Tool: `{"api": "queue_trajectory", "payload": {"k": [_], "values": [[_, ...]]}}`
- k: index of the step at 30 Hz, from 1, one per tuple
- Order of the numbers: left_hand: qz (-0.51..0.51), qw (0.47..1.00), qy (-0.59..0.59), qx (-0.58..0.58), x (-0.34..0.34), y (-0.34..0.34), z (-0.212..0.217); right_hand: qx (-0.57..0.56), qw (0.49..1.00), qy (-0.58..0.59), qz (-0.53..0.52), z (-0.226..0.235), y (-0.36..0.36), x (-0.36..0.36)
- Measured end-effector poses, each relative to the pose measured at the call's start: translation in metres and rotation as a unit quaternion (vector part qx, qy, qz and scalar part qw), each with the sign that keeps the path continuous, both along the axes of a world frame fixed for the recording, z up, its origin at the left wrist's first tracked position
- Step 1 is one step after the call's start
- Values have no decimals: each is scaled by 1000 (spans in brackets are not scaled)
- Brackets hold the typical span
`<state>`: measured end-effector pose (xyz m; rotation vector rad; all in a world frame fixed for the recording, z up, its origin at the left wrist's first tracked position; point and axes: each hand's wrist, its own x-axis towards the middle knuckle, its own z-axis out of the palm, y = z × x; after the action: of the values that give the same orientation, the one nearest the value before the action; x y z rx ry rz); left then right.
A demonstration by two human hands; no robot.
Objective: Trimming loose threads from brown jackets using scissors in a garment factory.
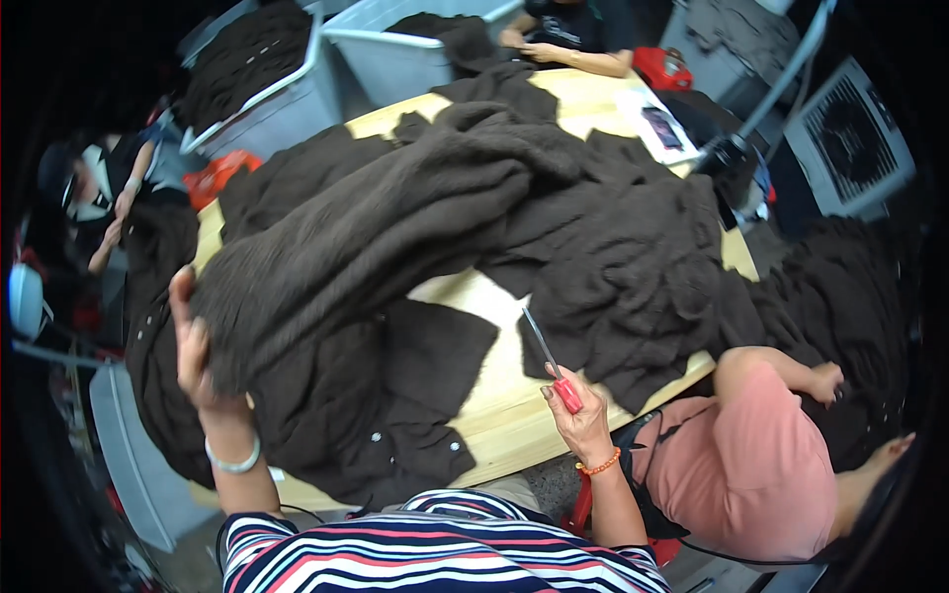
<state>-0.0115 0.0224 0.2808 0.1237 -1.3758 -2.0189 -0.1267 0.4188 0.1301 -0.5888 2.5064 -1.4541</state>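
Observation:
A dark brown knitted garment (386, 217) stretches in a raised, bunched fold across the wooden table. Its near left end is at my left hand (205, 361), which grips the cloth with one finger pointing up; the other fingers are partly hidden by the fabric. In my right hand (581, 420) is a red-handled tool (566, 391) with a slim metal shaft, like a small screwdriver. Its tip points away from me, over the table beside a heap of dark cloth (633, 267). Light buttons or snaps dot the brown cloth (415, 445) near my body.
Grey bins (341, 40) with dark garments stand beyond the table (494, 435). Co-workers sit at far left, at the back, and close on my right in a pink top (751, 465). A phone (660, 128) lies at the back right, near a lamp arm and an air cooler (850, 138).

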Motion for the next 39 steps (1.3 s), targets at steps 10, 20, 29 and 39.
{"api": "queue_trajectory", "payload": {"k": [10, 20, 29, 39], "values": [[-187, 874, -437, -100, 176, 42, -150, 67, 976, -22, 205, 15, -115, 43], [278, 857, -138, 411, 187, 35, -196, 126, 958, 39, 256, 35, -186, 64], [-80, 807, -401, -426, 167, 86, -173, 177, 934, 158, 267, 50, -377, 42], [10, 863, -370, -344, 175, 74, -196, 180, 926, 47, 328, -19, -467, 11]]}}
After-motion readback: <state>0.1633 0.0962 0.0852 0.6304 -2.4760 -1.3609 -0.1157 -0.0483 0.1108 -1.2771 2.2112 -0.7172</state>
